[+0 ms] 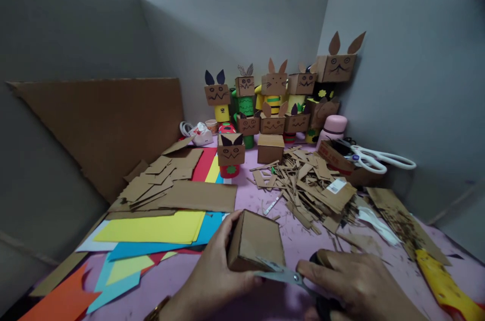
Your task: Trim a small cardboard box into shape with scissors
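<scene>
A small cardboard box (261,240) is held near the front of the table in my left hand (217,270), fingers along its left side and thumb at the near lower edge. My right hand (352,280) grips a pair of scissors (282,274) by dark handles. The scissor blades are parted and lie at the box's near edge, close to my left thumb. Whether they are cutting into the cardboard I cannot tell. The box's underside is hidden.
Cardboard scraps (303,184) are heaped at right, before a box holding white-handled scissors (371,156). Cardboard sheets (204,194) and coloured paper (151,227) lie at left. Several cardboard animal figures (231,151) and a pink bottle (333,126) stand behind. A yellow tube (447,280) lies at front right.
</scene>
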The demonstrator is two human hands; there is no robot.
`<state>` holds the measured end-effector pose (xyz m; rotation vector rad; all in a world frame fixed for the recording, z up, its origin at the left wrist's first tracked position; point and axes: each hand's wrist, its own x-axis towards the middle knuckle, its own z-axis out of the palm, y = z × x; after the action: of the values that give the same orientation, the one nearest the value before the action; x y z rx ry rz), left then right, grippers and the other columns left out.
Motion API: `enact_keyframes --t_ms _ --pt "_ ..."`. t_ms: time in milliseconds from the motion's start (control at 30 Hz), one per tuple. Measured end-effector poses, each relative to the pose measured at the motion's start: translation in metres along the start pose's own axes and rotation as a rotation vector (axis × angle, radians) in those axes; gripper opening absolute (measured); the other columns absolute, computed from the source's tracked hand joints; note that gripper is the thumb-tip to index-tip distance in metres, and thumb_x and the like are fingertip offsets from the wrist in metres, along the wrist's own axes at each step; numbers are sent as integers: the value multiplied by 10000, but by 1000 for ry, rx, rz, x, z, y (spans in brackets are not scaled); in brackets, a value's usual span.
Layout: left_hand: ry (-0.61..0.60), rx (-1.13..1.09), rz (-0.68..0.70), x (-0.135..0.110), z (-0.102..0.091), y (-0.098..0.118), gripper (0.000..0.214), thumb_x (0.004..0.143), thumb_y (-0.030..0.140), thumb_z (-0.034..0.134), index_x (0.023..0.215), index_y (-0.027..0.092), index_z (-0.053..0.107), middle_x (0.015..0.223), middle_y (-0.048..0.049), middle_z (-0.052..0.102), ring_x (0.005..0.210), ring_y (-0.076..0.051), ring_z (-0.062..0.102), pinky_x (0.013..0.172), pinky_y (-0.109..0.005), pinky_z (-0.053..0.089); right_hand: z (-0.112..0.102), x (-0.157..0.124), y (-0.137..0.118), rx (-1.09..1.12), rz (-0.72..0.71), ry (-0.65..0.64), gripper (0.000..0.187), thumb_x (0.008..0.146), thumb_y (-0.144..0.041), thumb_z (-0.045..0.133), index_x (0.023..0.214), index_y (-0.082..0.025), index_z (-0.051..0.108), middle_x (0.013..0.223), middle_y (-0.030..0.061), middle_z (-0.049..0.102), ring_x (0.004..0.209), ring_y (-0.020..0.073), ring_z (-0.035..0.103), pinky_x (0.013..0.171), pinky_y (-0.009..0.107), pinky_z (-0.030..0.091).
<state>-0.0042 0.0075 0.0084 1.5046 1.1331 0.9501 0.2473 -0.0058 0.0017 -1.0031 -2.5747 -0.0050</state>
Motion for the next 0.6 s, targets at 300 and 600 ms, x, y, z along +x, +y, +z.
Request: enact_keyframes --t_ms 300,600 --pt "7 34 23 0 -1 -1 862 521 397 781 1253 254 349 1225 -93 561 1095 -325 542 919 -464 429 -1 3 0 -6 -18 45 279 786 -223 555 1052 -292 605 659 -30 637 521 142 598 453 264 282" --pt "-7 20 17 -2 5 -3 886 488 312 838 1223 309 343 1142 -25 591 1014 -274 576 853 -393 473 -4 2 -4 -59 -43 33 237 833 -339 569 1065 -293 583 659 -6 622 510 165 596 442 268 296"
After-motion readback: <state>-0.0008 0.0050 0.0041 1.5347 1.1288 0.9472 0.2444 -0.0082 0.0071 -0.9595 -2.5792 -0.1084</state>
